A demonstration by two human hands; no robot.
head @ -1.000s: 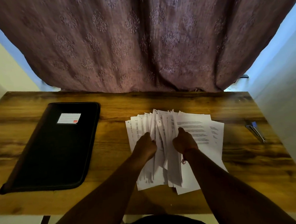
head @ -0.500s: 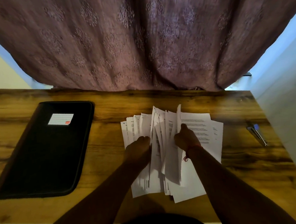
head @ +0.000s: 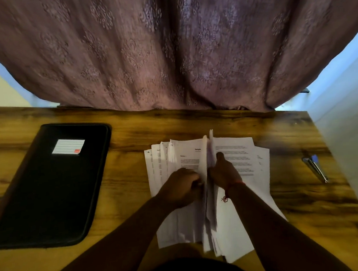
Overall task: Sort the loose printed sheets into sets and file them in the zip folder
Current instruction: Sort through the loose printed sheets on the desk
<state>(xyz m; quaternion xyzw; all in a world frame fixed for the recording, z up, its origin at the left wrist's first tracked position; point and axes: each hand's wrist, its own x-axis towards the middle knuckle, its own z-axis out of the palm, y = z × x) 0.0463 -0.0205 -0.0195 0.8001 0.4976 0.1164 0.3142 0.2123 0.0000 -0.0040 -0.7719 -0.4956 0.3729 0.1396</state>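
We are leafing through the fanned pile of white printed sheets [head: 234,159] at centre frame on the wooden tabletop [head: 133,159]. Our left hand [head: 180,187] and right hand [head: 224,171], close together, each pinch upright pages. Better to part one sheet at a time, reading headings. The closed black zip folder [head: 50,186] waits at left.

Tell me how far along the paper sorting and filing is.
Early stage. Done: nothing filed; the black zip folder lies closed on the table, apart from the papers. In hand: the left hand and right hand grip upright sheets in the middle of the fanned printed sheets. Left: separating sets, perhaps stapling with the stapler, then filing.
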